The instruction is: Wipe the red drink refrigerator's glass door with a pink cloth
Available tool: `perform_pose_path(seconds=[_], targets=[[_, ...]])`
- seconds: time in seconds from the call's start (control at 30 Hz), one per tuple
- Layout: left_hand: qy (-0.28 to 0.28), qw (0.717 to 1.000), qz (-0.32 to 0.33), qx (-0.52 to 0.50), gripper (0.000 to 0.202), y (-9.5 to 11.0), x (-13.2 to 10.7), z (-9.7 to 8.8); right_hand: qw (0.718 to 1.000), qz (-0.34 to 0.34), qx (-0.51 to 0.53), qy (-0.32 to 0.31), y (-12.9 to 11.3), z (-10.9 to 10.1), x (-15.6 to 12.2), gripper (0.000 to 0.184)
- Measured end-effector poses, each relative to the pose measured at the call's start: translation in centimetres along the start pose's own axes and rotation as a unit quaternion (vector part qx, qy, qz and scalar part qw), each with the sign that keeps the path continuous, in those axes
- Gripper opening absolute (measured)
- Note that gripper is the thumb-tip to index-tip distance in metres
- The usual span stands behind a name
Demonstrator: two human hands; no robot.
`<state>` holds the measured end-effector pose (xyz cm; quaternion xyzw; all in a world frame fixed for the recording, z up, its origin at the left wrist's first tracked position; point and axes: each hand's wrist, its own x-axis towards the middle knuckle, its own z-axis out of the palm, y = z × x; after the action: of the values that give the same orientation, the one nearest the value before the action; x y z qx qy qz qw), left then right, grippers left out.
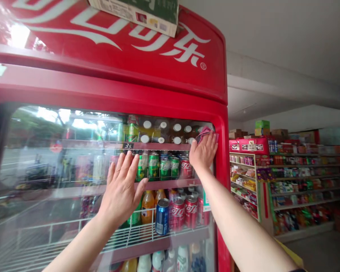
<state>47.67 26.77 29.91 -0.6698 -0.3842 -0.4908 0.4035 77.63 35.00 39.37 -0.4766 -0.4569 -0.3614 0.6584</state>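
A tall red drinks fridge (124,87) with a glass door (59,181) fills the left of the head view. My left hand (122,189) lies flat on the glass with its fingers spread, holding nothing. Near the door's top right corner, my right hand (204,151) presses a pink cloth (206,132) against the glass. Behind the glass stand green cans (158,166), red cola cans (184,213), a blue can (162,216) and orange bottles (148,206) on wire shelves.
A cardboard box (138,13) sits on top of the fridge. To the right, shop shelves (297,181) packed with goods run along the wall, with boxes stacked on top. Open floor (323,251) lies in front of them.
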Motion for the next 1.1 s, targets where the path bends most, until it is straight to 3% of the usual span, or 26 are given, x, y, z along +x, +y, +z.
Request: perform_pose_path(seconds=[0.07, 0.1, 0.13, 0.2, 0.23, 0.3, 0.4, 0.47, 0.53, 0.67, 0.73, 0.83, 0.9, 0.97, 1.1], targets=[[0.000, 1.000, -0.008, 0.002, 0.080, -0.5, 0.4, -0.5, 1.000, 0.006, 0.009, 0.004, -3.3, 0.7, 0.2, 0.075], [0.001, 1.000, -0.012, 0.003, 0.080, -0.7, 0.6, -0.7, 0.998, -0.049, 0.015, -0.021, -4.8, 0.7, -0.1, 0.075], [0.003, 1.000, -0.014, 0.004, 0.079, -0.9, 0.8, -0.9, 0.989, -0.134, 0.024, -0.059, -6.2, 0.6, -0.5, 0.074], [0.008, 1.000, -0.014, 0.004, 0.078, -1.1, 1.3, -1.1, 0.931, -0.332, 0.048, -0.144, -7.9, 0.2, -1.7, 0.074], [0.010, 1.000, -0.013, 0.003, 0.078, -1.1, 1.6, -1.2, 0.894, -0.408, 0.058, -0.174, -8.2, -0.1, -2.2, 0.076], [0.011, 1.000, -0.013, 0.001, 0.078, -1.3, 2.0, -1.3, 0.842, -0.493, 0.066, -0.207, -7.9, -0.6, -2.8, 0.080], [0.009, 1.000, -0.016, 0.001, 0.077, -1.7, 2.4, -1.6, 0.823, -0.521, 0.059, -0.221, -5.8, -1.1, -2.4, 0.085], [0.009, 1.000, -0.015, 0.003, 0.078, -2.3, 2.3, -1.9, 0.836, -0.502, 0.049, -0.216, -3.9, -1.3, -1.7, 0.086], [0.010, 1.000, -0.018, 0.010, 0.078, -3.2, 2.2, -2.3, 0.874, -0.445, 0.029, -0.193, -2.0, -1.6, -0.9, 0.083], [0.010, 0.999, -0.033, 0.025, 0.078, -5.7, 2.2, -3.2, 0.966, -0.234, -0.030, -0.101, 0.6, -1.5, 0.0, 0.076], [0.015, 0.999, -0.037, 0.032, 0.077, -7.1, 2.4, -3.7, 0.992, -0.103, -0.048, -0.046, 0.5, -1.0, 0.3, 0.075], [0.022, 0.998, -0.043, 0.043, 0.078, -9.2, 2.6, -4.6, 0.997, 0.059, -0.046, 0.019, -1.9, 0.2, 0.5, 0.077], [0.024, 0.997, -0.047, 0.048, 0.079, -10.7, 2.4, -5.3, 0.991, 0.119, -0.038, 0.051, -4.7, 1.1, 0.5, 0.079], [0.025, 0.997, -0.047, 0.054, 0.079, -12.2, 2.1, -6.0, 0.990, 0.124, -0.029, 0.065, -8.1, 2.0, 0.2, 0.080], [0.029, 0.997, -0.051, 0.058, 0.077, -15.0, 1.0, -7.4, 0.999, 0.027, -0.011, 0.041, -15.7, 3.3, -1.2, 0.078]])
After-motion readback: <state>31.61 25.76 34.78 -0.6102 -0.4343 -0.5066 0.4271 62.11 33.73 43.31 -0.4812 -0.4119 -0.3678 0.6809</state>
